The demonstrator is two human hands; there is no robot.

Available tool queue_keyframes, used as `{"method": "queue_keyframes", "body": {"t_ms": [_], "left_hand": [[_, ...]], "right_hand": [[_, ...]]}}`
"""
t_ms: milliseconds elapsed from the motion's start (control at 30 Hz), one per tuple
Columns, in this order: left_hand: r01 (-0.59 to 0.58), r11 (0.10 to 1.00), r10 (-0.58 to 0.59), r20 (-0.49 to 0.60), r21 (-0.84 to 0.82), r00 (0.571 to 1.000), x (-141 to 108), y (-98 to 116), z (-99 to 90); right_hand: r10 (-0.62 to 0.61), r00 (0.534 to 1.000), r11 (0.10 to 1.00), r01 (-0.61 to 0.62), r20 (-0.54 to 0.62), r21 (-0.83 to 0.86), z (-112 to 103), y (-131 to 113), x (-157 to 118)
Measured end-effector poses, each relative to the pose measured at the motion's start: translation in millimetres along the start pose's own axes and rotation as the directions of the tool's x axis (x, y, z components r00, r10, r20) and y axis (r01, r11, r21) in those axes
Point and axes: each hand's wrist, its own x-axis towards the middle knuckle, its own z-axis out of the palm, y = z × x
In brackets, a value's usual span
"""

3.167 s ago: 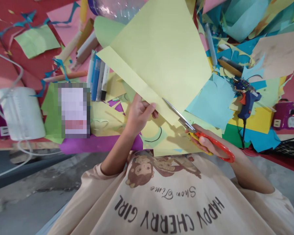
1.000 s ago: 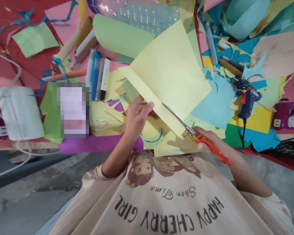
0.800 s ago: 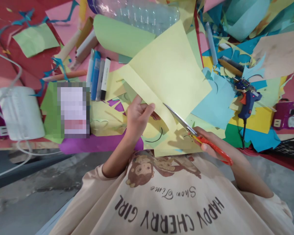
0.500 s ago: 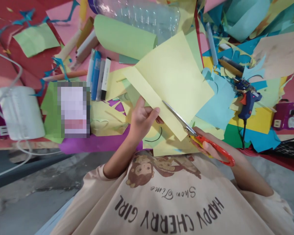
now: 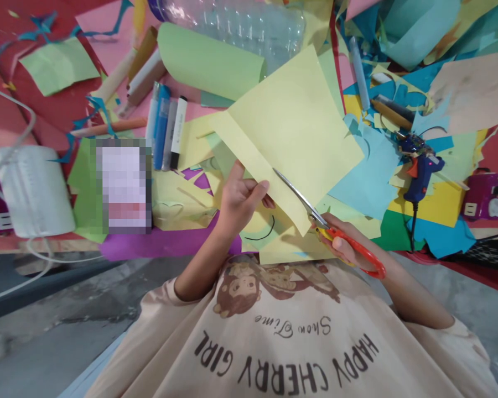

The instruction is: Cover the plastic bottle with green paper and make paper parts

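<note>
A pale yellow sheet of paper (image 5: 292,121) is held up over the table, with a narrow strip along its near-left edge set off by a fold or cut. My left hand (image 5: 243,196) pinches that strip's lower edge between thumb and fingers. In my right hand (image 5: 346,243) is a pair of scissors (image 5: 352,249) with red and yellow handles. Their blades lie across the sheet, one blade showing on top along the strip's line and the other hidden beneath. The blades look nearly parallel to the strip.
Left of the sheet lie several pens (image 5: 161,127) and a blurred-out phone (image 5: 124,185). A clear plastic bottle (image 5: 240,25) and rolled green paper (image 5: 209,61) are behind. At the right rests a blue glue gun (image 5: 419,171) with its cord, among paper scraps (image 5: 367,171).
The scissors and my right hand have shifted slightly left and up along the sheet. The sheet has tilted a little; my left hand keeps its pinch.
</note>
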Motion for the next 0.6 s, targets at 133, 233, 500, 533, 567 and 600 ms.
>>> {"method": "queue_keyframes", "body": {"t_ms": [133,233,500,533,567,600], "left_hand": [[-0.01,1.0,0.01,0.009,0.008,1.0,1,-4,-1.4],[-0.024,1.0,0.024,0.003,0.014,1.0,3,-8,-4.0],[-0.11,0.989,0.098,-0.12,-0.094,0.988,9,-1,-3.9],[-0.11,0.99,0.098,-0.129,-0.084,0.987,9,1,-3.5],[-0.111,0.992,0.101,-0.143,-0.066,0.985,8,3,-3.1],[-0.115,0.992,0.107,-0.153,-0.046,0.982,8,4,-2.6]], "right_hand": [[0.032,0.999,0.999,-0.033,0.018,0.019,0,-3,1],[0.02,1.0,0.999,-0.02,0.007,-0.035,1,-5,1],[0.058,0.998,0.984,-0.061,-0.024,-0.165,6,-9,-1],[0.061,0.998,0.984,-0.064,-0.023,-0.165,6,-9,-1],[0.063,0.998,0.984,-0.065,-0.021,-0.165,6,-10,-1],[0.062,0.998,0.984,-0.064,-0.019,-0.169,6,-10,-2]]}}
